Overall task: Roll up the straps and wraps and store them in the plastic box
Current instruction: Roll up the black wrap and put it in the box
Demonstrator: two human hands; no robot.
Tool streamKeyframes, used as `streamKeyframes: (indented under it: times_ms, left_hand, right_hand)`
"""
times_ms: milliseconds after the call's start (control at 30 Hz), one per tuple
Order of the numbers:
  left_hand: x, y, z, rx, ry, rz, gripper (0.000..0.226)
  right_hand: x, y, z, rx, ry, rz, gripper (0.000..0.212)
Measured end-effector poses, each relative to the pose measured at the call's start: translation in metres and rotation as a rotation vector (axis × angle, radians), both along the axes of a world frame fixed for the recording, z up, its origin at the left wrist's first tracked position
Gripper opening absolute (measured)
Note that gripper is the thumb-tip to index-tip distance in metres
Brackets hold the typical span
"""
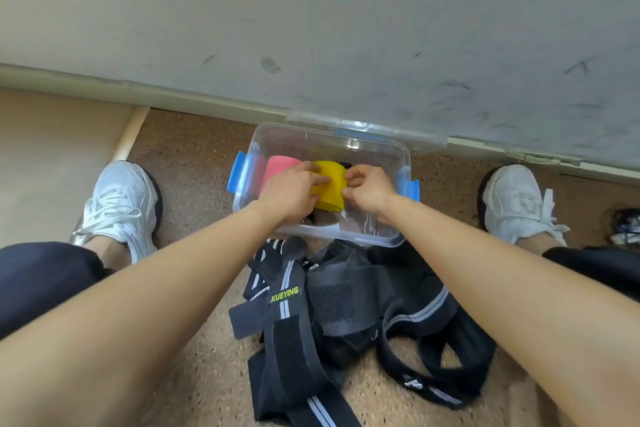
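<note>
Floor (194,163); box (379,234) with yellow roll (330,192)

The speckled brown floor (194,156) carries a clear plastic box (374,236) by the wall, a heap of black straps (346,315) just beside it, and two white shoes (121,204).

Wall: a pale grey wall (311,10) filled the upper half, smudged with dark scuff marks (270,65), thickest toward the right.
Skirting: a light skirting strip (173,95) ran along the wall's foot, slanting across the view.
Floor: a brown speckled floor (194,156), cork-like in look.
Left side: a pale beige panel (52,149), edged by a light wooden strip (133,132).
Light: soft and even.
</note>
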State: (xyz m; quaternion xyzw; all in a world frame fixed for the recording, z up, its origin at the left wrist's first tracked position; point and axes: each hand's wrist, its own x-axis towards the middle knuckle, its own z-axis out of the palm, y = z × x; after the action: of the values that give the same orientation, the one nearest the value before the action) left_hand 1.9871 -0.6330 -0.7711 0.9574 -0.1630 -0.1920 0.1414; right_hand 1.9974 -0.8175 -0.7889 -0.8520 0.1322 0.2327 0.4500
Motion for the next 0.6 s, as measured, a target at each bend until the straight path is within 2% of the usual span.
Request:
streamKeyframes:
  times_ms: [67,133,200,300,367,433,500,533,600]
  left_hand:
    - [0.001,-0.003,0.009,0.092,0.024,-0.043,0.047]
    - [-0.001,-0.008,0.017,0.114,0.065,-0.041,0.051]
    - [-0.011,-0.009,0.024,0.037,0.095,0.02,0.051]
    - [-0.045,-0.001,0.042,-0.143,-0.05,0.048,0.032]
    - [-0.076,0.003,0.054,-0.234,-0.107,0.003,0.022]
    - [-0.105,0.003,0.065,-0.183,-0.028,-0.099,0.033]
    - [-0.129,0.001,0.067,0.019,0.089,-0.218,0.052]
    - [-0.139,0.0,0.064,0.089,0.116,-0.241,0.054]
    - [-0.156,0.002,0.06,0.058,0.145,-0.205,0.045]
  right_hand:
    - [-0.002,-0.005,0.018,0.035,0.099,0.133,0.054]
    - [-0.006,-0.007,0.037,0.003,0.082,0.252,0.058]
    - [-0.016,-0.008,0.057,-0.021,-0.03,0.308,0.05]
    - [-0.046,-0.018,0.083,-0.08,-0.181,0.392,0.028]
    - [-0.07,-0.03,0.096,-0.11,-0.171,0.494,0.017]
    - [-0.091,-0.04,0.103,-0.174,-0.116,0.643,0.013]
    - [-0.11,-0.047,0.099,-0.217,-0.035,0.731,0.023]
    - [-0.118,-0.049,0.095,-0.221,0.018,0.747,0.034]
    - [-0.135,-0.046,0.087,-0.218,0.081,0.785,0.056]
